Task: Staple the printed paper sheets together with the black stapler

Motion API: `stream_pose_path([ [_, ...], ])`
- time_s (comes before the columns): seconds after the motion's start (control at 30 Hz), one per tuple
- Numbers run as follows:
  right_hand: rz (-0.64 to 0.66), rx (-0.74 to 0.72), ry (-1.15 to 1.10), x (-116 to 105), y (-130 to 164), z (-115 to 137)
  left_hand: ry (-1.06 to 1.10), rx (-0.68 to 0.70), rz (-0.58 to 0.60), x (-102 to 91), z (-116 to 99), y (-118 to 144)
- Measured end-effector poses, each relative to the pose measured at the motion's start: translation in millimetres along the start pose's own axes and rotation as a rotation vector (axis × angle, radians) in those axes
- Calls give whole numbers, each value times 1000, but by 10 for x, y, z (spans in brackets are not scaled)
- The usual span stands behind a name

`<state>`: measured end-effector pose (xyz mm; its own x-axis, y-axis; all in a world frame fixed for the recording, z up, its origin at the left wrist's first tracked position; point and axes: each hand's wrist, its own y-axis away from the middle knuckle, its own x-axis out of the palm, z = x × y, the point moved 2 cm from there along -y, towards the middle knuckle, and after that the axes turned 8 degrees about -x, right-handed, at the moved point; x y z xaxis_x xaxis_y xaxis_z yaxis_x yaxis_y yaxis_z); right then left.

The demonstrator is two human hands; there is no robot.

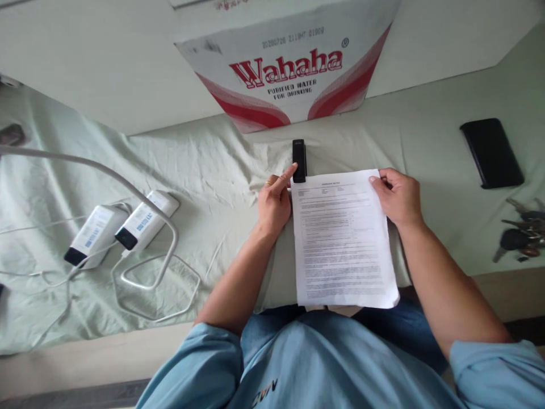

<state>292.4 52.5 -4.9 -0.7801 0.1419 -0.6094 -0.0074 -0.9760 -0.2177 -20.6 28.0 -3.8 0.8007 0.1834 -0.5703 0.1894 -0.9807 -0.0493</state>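
Note:
A sheaf of printed paper [346, 244] hangs over the front edge of the cloth-covered surface, its text facing up. Its top left corner meets the near end of a small black stapler [299, 161]. My left hand [275, 199] is closed at that corner, with the index finger against the stapler's left side; its other fingers are curled and partly hidden. At the top right corner, my right hand [398, 196] pinches the paper between thumb and fingers.
A Wahaha water carton [293, 68] stands behind the stapler. To the left lie two white power banks [147, 218] [96, 233] among white cables [174, 250]. A black phone-like object [491, 152] and a bunch of keys [523, 233] are on the right.

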Motion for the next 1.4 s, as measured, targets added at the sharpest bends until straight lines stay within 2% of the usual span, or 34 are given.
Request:
stream_pose_path([
  [0.27,16,9,-14,-22,-24,24,-195,-77,-13,55,-30,54],
  [0.47,158,-15,-103,-116,39,13,-7,37,-8,37,50,-43],
  [0.6,239,66,-271,-240,185,-25,116,-24,-55,53,86,-83],
  [0.73,157,149,-376,-351,293,-18,164,-92,-82,71,61,-93],
  [0.83,61,188,-411,-378,317,-10,233,-121,-20,81,31,-99],
  [0.93,-10,215,-433,-360,314,-20,420,-193,43,93,16,-116],
  [1.1,-67,253,-470,-285,358,44,669,-234,168,139,-40,-137],
  [1.3,-180,212,-430,-349,466,255,829,-210,187,187,-87,-139],
  [1.4,-231,141,-375,-456,404,326,862,-239,294,174,-114,-143],
])
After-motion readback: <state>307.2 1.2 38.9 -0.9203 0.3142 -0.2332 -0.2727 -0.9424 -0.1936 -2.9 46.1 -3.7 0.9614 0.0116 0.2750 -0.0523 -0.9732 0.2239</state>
